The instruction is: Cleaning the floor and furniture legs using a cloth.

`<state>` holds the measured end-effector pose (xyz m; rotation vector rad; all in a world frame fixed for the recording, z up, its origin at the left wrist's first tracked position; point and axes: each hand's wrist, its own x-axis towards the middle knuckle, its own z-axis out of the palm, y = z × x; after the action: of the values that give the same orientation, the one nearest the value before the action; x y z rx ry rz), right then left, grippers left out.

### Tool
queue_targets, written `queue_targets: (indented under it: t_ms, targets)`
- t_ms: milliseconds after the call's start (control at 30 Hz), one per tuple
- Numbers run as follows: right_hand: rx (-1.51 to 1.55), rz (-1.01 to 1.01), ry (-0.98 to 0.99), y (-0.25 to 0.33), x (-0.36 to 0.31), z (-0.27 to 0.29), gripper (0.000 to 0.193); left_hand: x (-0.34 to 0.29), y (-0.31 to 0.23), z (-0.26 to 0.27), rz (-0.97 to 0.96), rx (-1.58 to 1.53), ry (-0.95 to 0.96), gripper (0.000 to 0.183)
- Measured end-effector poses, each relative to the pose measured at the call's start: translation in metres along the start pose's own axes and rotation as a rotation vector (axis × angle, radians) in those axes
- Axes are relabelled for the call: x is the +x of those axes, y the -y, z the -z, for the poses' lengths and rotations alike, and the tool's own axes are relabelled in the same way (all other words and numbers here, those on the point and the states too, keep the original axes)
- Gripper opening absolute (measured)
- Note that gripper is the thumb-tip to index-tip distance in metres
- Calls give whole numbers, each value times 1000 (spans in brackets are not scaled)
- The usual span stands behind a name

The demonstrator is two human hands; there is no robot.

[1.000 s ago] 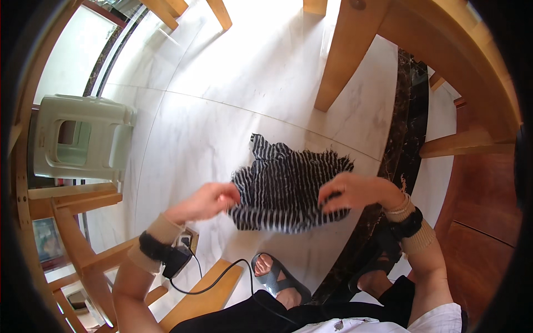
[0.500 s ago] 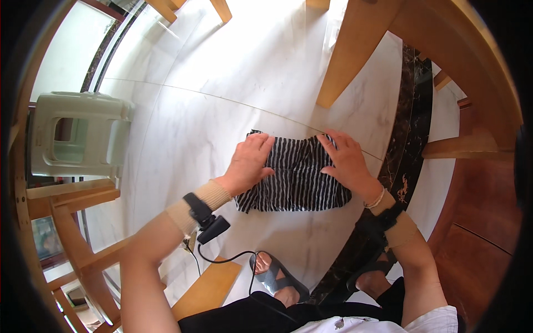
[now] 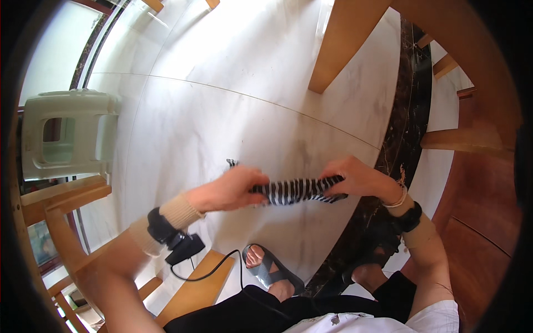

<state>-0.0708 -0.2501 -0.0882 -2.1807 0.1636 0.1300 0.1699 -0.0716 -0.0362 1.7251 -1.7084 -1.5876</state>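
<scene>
A black-and-white striped cloth (image 3: 294,190) stretches between my two hands, bunched or folded into a narrow band. My left hand (image 3: 236,187) grips its left end, fingers curled over it. A small corner of the cloth pokes out beyond those fingers, at the far side. Around the right end my right hand (image 3: 350,176) is closed, with the thumb on the near side. Whether the cloth touches the floor beneath I cannot tell. Each wrist wears a beige band with a black strap and a small black device.
White marble-look floor tiles (image 3: 222,127) spread below, crossed by a dark stone strip (image 3: 391,122) on the right. A pale green plastic stool (image 3: 72,100) stands at left, above a wooden chair frame (image 3: 72,194). Wooden furniture legs (image 3: 344,44) rise far right. A black cable hangs near my left sandal (image 3: 272,272).
The cloth lay spread flat under my hands; now it is gathered into a narrow band, nearer to me. Both hands have moved nearer and closed on its ends.
</scene>
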Motion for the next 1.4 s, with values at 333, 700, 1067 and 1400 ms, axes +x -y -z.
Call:
queue_targets:
  t_ms: [333,700,1067,1400]
  targets:
    - [-557,-59,-329,4,-19,-34,61,-25,26,-85,-185,741,-426,65]
    - [-377,115,-192,0,-26,-49,38,17,34,-37,-405,793,-322,34]
    - [-617,-197,-514,-72,-21,40,59,178,22,38,-467,891,-399,46]
    - [-410,-21,-201,24,-60,-181,43,19,71,-50,-524,883,63,42]
